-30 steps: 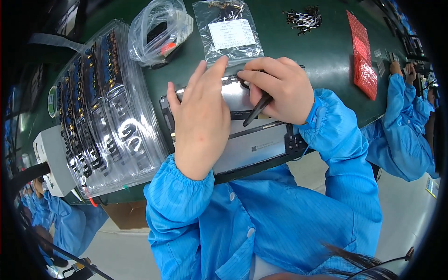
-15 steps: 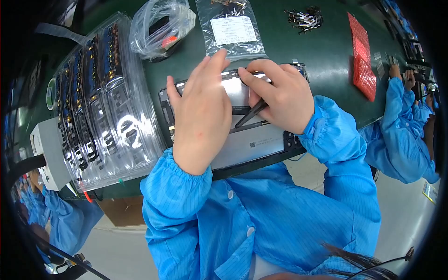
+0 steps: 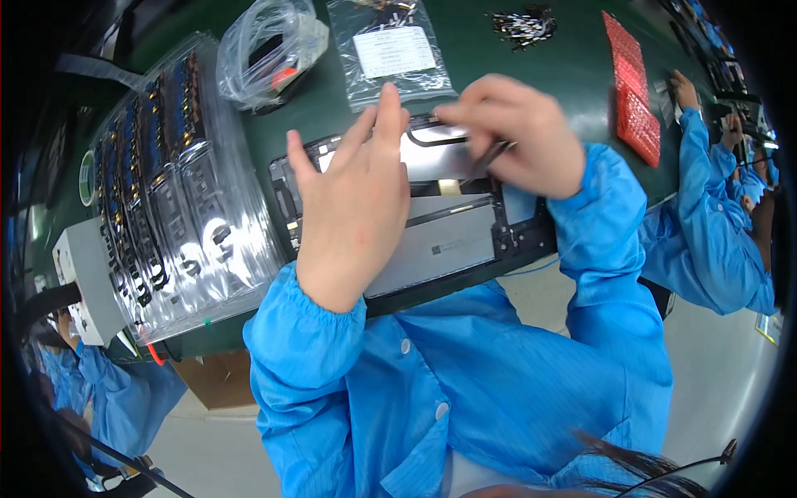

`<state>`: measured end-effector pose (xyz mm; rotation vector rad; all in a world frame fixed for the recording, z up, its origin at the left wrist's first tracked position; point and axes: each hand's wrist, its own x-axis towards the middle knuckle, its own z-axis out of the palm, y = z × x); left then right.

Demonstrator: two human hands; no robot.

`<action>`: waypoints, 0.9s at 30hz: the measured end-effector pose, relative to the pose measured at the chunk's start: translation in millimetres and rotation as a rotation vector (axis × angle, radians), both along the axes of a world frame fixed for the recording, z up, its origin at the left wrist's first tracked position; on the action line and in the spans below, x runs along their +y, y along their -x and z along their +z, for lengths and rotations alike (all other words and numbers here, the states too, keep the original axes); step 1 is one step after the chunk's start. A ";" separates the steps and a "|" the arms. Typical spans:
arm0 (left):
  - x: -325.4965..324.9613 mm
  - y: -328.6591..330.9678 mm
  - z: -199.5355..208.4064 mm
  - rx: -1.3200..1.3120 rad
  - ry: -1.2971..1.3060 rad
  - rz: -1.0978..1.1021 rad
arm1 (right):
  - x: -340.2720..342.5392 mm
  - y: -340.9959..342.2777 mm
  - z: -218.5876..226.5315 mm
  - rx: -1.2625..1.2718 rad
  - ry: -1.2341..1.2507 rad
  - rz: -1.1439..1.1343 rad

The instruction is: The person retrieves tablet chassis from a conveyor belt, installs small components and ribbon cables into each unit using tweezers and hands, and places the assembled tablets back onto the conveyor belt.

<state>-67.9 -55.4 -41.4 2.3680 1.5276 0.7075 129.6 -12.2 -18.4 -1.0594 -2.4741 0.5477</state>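
Note:
An opened tablet with silver panels and a black frame lies on the green table in front of me. My left hand rests over its left part with fingers spread, covering what is beneath. Above the tablet's upper right part is my right hand, smeared by motion. Dark tweezers are tucked in its curled fingers. Its thumb and index finger come together near the tablet's far edge; whether they pinch a small part is too blurred to tell.
On the left stand clear plastic trays of small parts, beside a grey box. Farther back lie clear bags, a pile of small metal parts and red bubble wrap. A co-worker's blue sleeve shows at right.
My right hand has lifted and shifted right, and the tweezers have swung away from the tablet's middle, uncovering more of its right side. The left hand stays spread over the tablet.

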 end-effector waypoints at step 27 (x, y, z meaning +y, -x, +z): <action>-8.9 1.2 17.4 0.328 0.221 -0.089 | -11.4 -50.3 2.0 0.476 0.433 -0.372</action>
